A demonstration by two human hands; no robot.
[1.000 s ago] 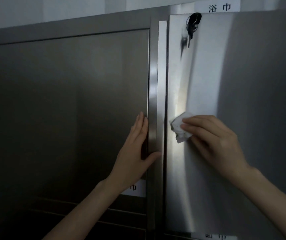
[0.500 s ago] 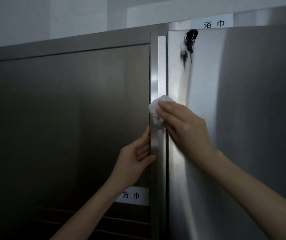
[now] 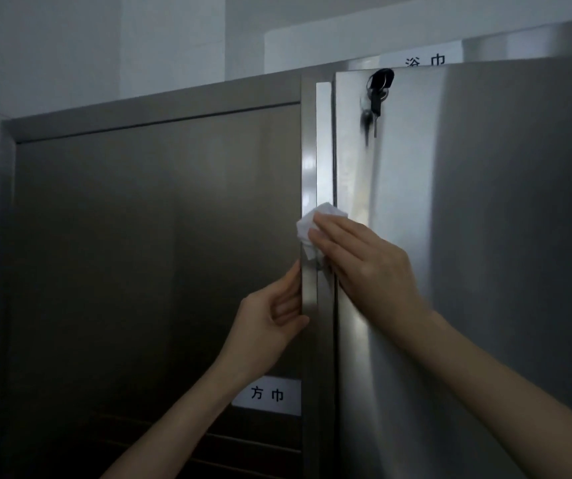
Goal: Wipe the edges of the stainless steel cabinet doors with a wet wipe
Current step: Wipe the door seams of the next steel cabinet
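Observation:
The stainless steel cabinet has a dark left door (image 3: 153, 271) and a brighter right door (image 3: 467, 254). A narrow vertical edge strip (image 3: 312, 150) runs between them. My right hand (image 3: 364, 267) holds a crumpled white wet wipe (image 3: 315, 221) and presses it on that strip about halfway up; its thumb is hidden. Just below, my left hand (image 3: 272, 316) grips the left door's edge, fingers curled behind it and thumb on the front.
A black key bunch (image 3: 377, 95) hangs in the lock at the right door's top left corner. A white label (image 3: 267, 395) sits low on the left door, another label (image 3: 422, 60) above the right door. A pale wall rises behind the cabinet.
My right hand carried the wipe from the right door's face left onto the edge strip. My left hand went from lying flat on the left door to gripping its edge.

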